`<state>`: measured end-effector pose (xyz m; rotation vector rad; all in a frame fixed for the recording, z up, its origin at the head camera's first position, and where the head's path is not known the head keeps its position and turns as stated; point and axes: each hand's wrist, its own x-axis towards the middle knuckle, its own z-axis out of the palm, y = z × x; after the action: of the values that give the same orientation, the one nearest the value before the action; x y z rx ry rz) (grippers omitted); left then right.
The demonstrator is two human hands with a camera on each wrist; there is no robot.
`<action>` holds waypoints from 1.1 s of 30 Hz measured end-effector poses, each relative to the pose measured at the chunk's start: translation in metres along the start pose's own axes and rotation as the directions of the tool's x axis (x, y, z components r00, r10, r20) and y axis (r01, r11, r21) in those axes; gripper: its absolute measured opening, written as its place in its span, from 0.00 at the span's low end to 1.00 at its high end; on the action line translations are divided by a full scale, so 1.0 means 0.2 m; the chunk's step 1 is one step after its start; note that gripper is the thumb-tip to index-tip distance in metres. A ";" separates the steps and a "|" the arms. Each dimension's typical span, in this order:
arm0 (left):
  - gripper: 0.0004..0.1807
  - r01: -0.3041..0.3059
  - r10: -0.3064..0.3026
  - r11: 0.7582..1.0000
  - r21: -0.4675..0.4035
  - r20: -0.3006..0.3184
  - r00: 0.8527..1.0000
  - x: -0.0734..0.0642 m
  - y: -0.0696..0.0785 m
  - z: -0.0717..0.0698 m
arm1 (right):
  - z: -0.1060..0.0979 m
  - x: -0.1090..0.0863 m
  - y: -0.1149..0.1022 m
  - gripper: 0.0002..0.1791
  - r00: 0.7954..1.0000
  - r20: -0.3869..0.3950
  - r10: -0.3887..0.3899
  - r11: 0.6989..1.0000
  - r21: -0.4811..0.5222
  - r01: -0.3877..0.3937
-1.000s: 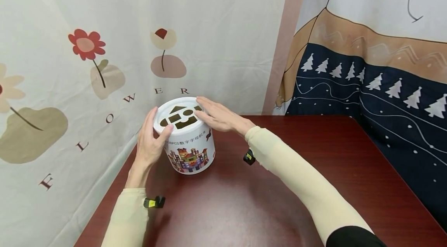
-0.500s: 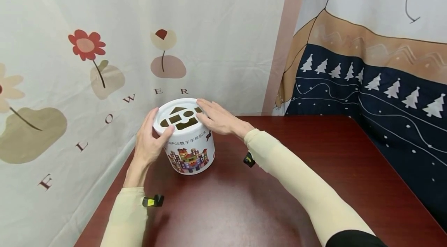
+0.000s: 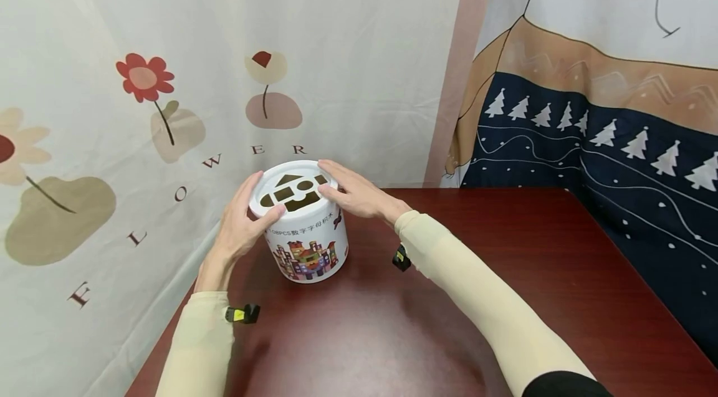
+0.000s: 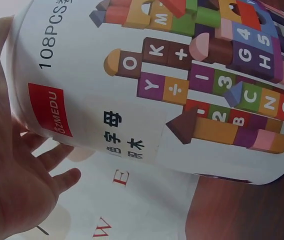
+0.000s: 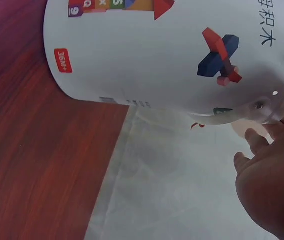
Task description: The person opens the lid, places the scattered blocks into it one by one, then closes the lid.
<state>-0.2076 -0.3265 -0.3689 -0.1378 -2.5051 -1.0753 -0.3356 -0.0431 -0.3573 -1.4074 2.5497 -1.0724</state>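
A white cylindrical bucket, printed with colourful toy blocks, stands upright on the table. On top sits its white lid, with several shaped cut-outs. My left hand grips the lid's left edge, thumb over the front rim and fingers around the far side. Straight fingers of my right hand lie against the lid's right rim, the thumb on top. In the left wrist view the left palm is beside the bucket's upper end. Near the right hand, the right wrist view shows a pale handle at the rim.
The dark red wooden table extends to the right and front of the bucket. Behind it hangs a pale curtain with printed flowers and letters. A dark blue curtain with white trees hangs at the right.
The left thumb has slid slightly right along the lid's front rim, and the left forearm has shifted a little left. The right hand stays at the rim. The bucket stays upright in place.
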 end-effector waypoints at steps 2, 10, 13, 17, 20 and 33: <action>0.56 0.002 -0.002 1.000 -0.009 -0.010 1.000 0.00 0.00 0.00 | 0.00 0.00 0.00 0.43 1.000 -0.004 -0.010 1.000 0.005 0.010; 0.56 0.032 -0.041 0.987 -0.160 -0.049 0.998 -0.02 -0.01 0.04 | 0.02 -0.01 -0.01 0.42 1.000 -0.018 0.016 1.000 0.027 -0.015; 0.55 0.044 -0.060 0.979 -0.199 -0.072 0.996 -0.03 -0.02 0.05 | 0.04 0.00 -0.01 0.42 0.999 -0.028 0.020 0.999 0.047 -0.018; 0.55 0.043 -0.065 0.972 -0.230 -0.087 0.994 -0.05 -0.03 0.07 | 0.05 0.00 -0.01 0.42 0.998 -0.044 0.052 0.991 0.122 -0.046; 0.56 0.052 -0.074 0.965 -0.256 -0.078 0.994 -0.06 -0.03 0.07 | 0.06 -0.01 -0.01 0.43 0.995 -0.057 0.080 0.980 0.185 -0.068; 0.46 -0.204 0.186 0.978 -0.042 -0.267 0.945 -0.10 0.10 0.06 | -0.01 -0.18 0.04 0.38 0.989 -0.137 0.054 0.990 0.136 -0.035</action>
<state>-0.1876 -0.3035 -0.3709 -0.2421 -2.1693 -1.0257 -0.3210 -0.0124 -0.3704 -1.2795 2.5334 -1.3517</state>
